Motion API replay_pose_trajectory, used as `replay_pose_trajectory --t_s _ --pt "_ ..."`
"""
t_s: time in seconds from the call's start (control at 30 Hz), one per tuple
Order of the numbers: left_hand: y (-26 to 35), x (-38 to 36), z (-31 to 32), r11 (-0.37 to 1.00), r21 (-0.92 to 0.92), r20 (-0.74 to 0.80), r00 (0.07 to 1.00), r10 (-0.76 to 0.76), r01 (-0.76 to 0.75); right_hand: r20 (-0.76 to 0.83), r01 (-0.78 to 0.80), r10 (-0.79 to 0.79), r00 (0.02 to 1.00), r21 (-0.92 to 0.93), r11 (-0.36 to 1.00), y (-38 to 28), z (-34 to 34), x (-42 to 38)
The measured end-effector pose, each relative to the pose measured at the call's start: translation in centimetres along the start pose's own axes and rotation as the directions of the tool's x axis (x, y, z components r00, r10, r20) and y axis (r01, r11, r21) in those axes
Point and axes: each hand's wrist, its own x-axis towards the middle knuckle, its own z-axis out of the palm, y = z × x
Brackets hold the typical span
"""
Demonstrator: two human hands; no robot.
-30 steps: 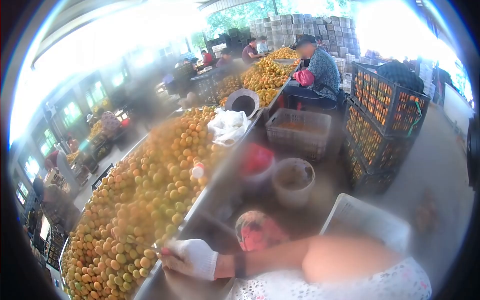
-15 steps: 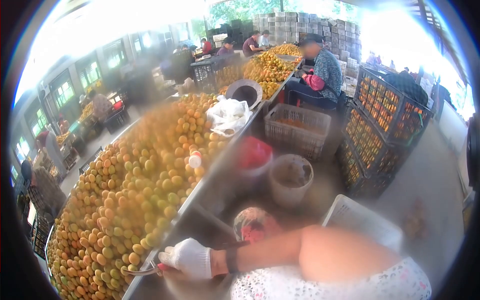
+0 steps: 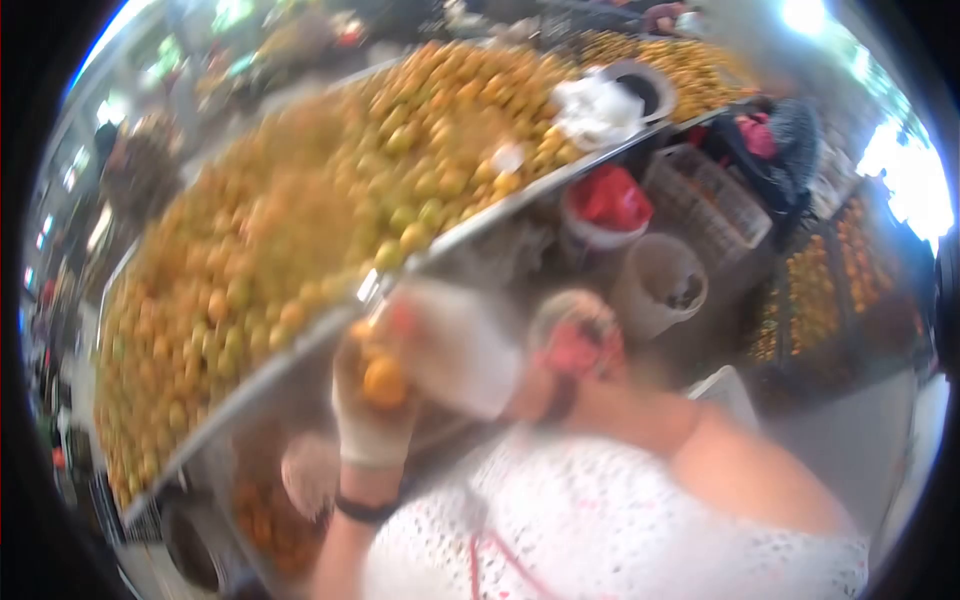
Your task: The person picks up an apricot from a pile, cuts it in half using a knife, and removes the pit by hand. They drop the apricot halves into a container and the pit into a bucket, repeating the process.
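Observation:
My left hand (image 3: 372,428), in a pale work glove with a dark band at the wrist, is closed around orange apricots (image 3: 385,384). Right beside it, my gloved right hand (image 3: 465,350) is smeared by motion. It grips a metal tool (image 3: 370,287) with a red handle; the tool's exact kind is too blurred to make out. Both hands are just in front of the metal rim (image 3: 290,358) of a long table. Beyond that rim spreads a large heap of yellow, orange and green apricots (image 3: 230,270).
On the heap lie a white plastic bag (image 3: 598,112), a dark-centred bowl (image 3: 655,88) and a small white container (image 3: 507,158). Below the rim stand a bucket with a red bag (image 3: 610,200), a pale bucket (image 3: 660,285) and a crate (image 3: 715,185). A person (image 3: 795,145) sits beyond.
My view has turned downward and left. My right hand and its tool have come back from the heap's edge toward my body. My left hand has come into view, holding apricots.

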Motion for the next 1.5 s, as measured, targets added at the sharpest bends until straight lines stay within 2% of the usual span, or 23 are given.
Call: replay_pose_trajectory --t_s 0.03,0.07,0.1,0.13,0.17,0.2,0.3,0.37,0.43,0.63,0.77,0.8,0.87,0.97,1.0,1.03,1.07,1.1,1.13,1.23,1.37,1.43,1.5 --pt "0.0 -0.7 0.2 0.997 0.047 -0.089 0.994 0.062 -0.058 -0.017 0.118 -0.118 0.993 0.027 0.993 0.3 -0.1 0.3" --pt "0.2 -1.3 0.0 0.97 0.204 0.017 0.991 0.131 -0.132 -0.019 -0.152 0.168 0.986 0.329 0.932 -0.2 -0.8 0.0" --pt "0.4 -1.5 0.1 0.913 0.344 0.16 0.971 0.175 -0.221 0.018 -0.091 0.09 0.996 0.089 0.992 -1.0 -2.1 0.3" --pt "1.1 -1.9 0.6 0.982 0.176 0.191 0.981 0.038 -0.072 0.009 0.027 -0.026 1.0 -0.079 0.996 -1.1 -2.8 0.5" --pt "1.0 -2.2 0.4 0.982 0.175 0.188 0.981 0.041 -0.074 0.016 0.144 -0.144 0.989 -0.249 0.958 -1.2 -3.2 0.3" --pt "0.9 -2.1 0.2 0.974 0.209 0.207 0.977 0.047 -0.091 0.015 0.145 -0.146 0.989 -0.25 0.957 -1.7 -3.4 0.2" --pt "0.9 -2.4 0.5 0.948 0.283 0.237 0.968 0.079 -0.146 -0.021 -0.022 0.022 1.0 -0.02 1.0 -3.3 -3.3 -0.1" --pt "0.7 -2.3 0.0 0.93 0.324 0.238 0.966 0.1 -0.176 -0.061 -0.043 0.072 0.996 0.387 0.921 -3.4 -2.5 0.1" --pt "0.2 -1.6 -1.3 0.951 0.269 0.128 0.984 0.121 -0.151 -0.038 -0.086 0.113 0.993 0.42 0.904 -2.9 -2.0 0.1" --pt "0.8 -2.4 -0.2 0.93 0.307 0.225 0.965 0.134 -0.201 0.061 -0.257 0.259 0.964 0.457 0.851 -2.1 -2.3 0.5" --pt "1.0 -2.7 0.9 0.965 0.224 0.152 0.983 0.106 -0.139 0.13 -0.332 0.315 0.94 0.554 0.763 -2.6 -2.5 0.8" --pt "0.9 -2.5 0.3 0.908 0.346 0.233 0.959 0.162 -0.237 0.129 -0.331 0.314 0.941 0.555 0.763 -2.4 -2.2 0.7" --pt "0.9 -2.4 0.5 0.826 0.453 0.319 0.926 0.203 -0.337 0.049 -0.267 0.301 0.952 0.612 0.744 -2.0 -1.3 0.1" --pt "0.7 -2.8 1.7 0.747 0.506 0.313 0.898 0.308 -0.432 0.112 -0.263 0.256 0.96 0.674 0.691 -1.5 -0.9 -0.5" --pt "0.8 -2.9 1.5 0.795 0.487 0.281 0.927 0.25 -0.362 -0.109 0.179 -0.154 0.982 0.281 0.943 -1.5 -0.7 -0.4" --pt "0.9 -3.0 1.3 0.838 0.463 0.247 0.95 0.191 -0.289 -0.105 0.177 -0.152 0.983 0.284 0.942 -1.7 -1.1 -0.3" --pt "1.1 -3.1 1.3 0.838 0.463 0.243 0.951 0.193 -0.289 0.024 -0.112 0.114 0.993 0.446 0.888 -2.4 -2.0 0.0" --pt "1.4 -3.3 1.5 0.872 0.417 0.331 0.936 0.118 -0.257 0.191 -0.392 0.346 0.919 0.551 0.737 -2.7 -2.5 0.2" --pt "1.6 -3.5 1.7 0.902 0.372 0.417 0.907 0.048 -0.219 0.149 -0.371 0.35 0.925 0.554 0.745 -2.5 -2.2 0.1" --pt "1.4 -3.7 2.3 0.97 0.215 0.428 0.904 0.011 -0.114 0.193 -0.43 0.422 0.886 0.683 0.59 -1.2 -2.0 -0.2" --pt "1.1 -2.4 0.7 0.991 0.117 0.475 0.88 0.006 -0.071 0.216 -0.501 0.497 0.84 0.659 0.561 -1.1 -1.8 0.0" --pt "0.8 -1.8 0.0 0.996 0.083 0.408 0.913 -0.003 -0.034 0.266 -0.524 0.606 0.749 0.798 0.297 -0.4 -1.4 0.1" --pt "1.0 -2.9 1.7 0.986 0.154 0.362 0.932 0.008 -0.069 0.26 -0.507 0.595 0.761 0.81 0.295 0.8 -1.3 0.0"
